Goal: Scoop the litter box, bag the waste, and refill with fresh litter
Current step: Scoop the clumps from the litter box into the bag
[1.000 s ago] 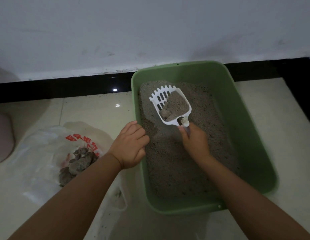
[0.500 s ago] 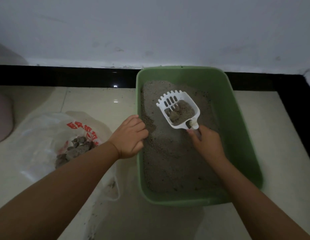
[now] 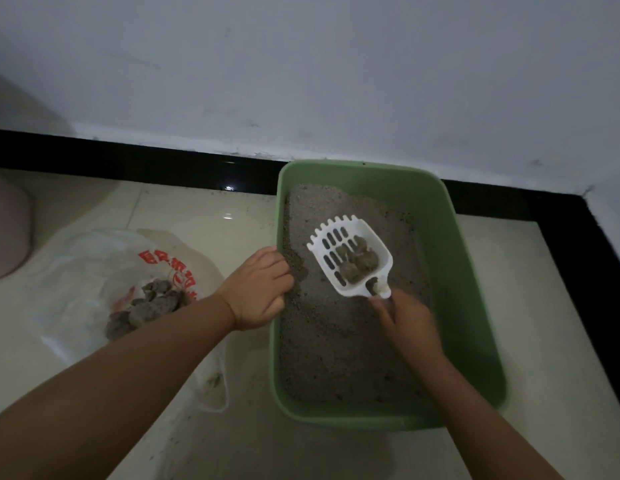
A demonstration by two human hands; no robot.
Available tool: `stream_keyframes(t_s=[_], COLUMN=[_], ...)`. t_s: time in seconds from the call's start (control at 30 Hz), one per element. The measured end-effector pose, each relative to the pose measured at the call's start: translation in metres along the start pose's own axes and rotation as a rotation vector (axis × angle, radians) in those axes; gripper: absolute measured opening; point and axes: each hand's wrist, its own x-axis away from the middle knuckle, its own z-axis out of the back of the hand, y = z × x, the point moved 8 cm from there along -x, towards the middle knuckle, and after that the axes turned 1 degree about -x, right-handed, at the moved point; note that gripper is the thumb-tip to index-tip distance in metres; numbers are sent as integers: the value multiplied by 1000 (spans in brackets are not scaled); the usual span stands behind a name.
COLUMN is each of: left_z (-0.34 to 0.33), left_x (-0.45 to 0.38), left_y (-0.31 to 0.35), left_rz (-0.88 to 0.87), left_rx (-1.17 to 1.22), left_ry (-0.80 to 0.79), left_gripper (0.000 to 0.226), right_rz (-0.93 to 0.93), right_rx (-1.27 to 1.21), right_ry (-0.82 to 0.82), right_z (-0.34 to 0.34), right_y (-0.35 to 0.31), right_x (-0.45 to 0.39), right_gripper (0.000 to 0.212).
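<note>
Litter box [image 3: 450,271], a green plastic tub, sits on the pale tiled floor [image 3: 543,306] at centre right of the frame, its far end close against the black skirting [image 3: 163,161] below the white wall [image 3: 301,64]. It holds a bed of grey litter [image 3: 336,341], heaped higher toward the far end.

Red printed characters mark the clear plastic bag [image 3: 76,271] lying open on the floor at left of the frame; the writing is too crumpled to read. Inside the bag lies a pile of grey waste clumps [image 3: 145,306].

The left hand [image 3: 260,289] is at the box's left rim, with its fingers [image 3: 277,268] curled over the edge and gripping it. The right hand [image 3: 409,323], blurred, is over the litter in the middle of the box and holds the handle of a white slotted scoop [image 3: 346,258]; its fingers are wrapped around the handle, though the blur hides exactly how they lie. The scoop is above the litter, its toothed front edge pointing toward the upper left of the frame, and several dark clumps [image 3: 360,261] rest in its bowl near the handle end.

A pinkish rounded object [image 3: 7,230] is cut off at the left edge of the frame; what it is cannot be told. Loose grains are scattered on the floor near the bag and in front of the box.
</note>
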Motion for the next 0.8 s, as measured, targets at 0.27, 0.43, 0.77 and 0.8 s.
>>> stream_keyframes(t_s=[0.27, 0.43, 0.77, 0.8], left_z=[-1, 21, 93, 96], left_x=[7, 23, 152, 166], left_y=[-2, -16, -140, -144], left_rz=[-27, -47, 987, 1063], left_rx=[9, 16, -325, -310], left_ry=[-122, -115, -386, -402], left_gripper=[32, 33, 59, 60], right_rz=[-29, -13, 223, 251], right_rx=[-85, -74, -19, 2], right_ry=[-9, -35, -236, -268], right_z=[8, 9, -27, -36], right_y=[-10, -20, -145, -161], right_x=[-5, -8, 7, 10], right_gripper=[23, 24, 38, 37])
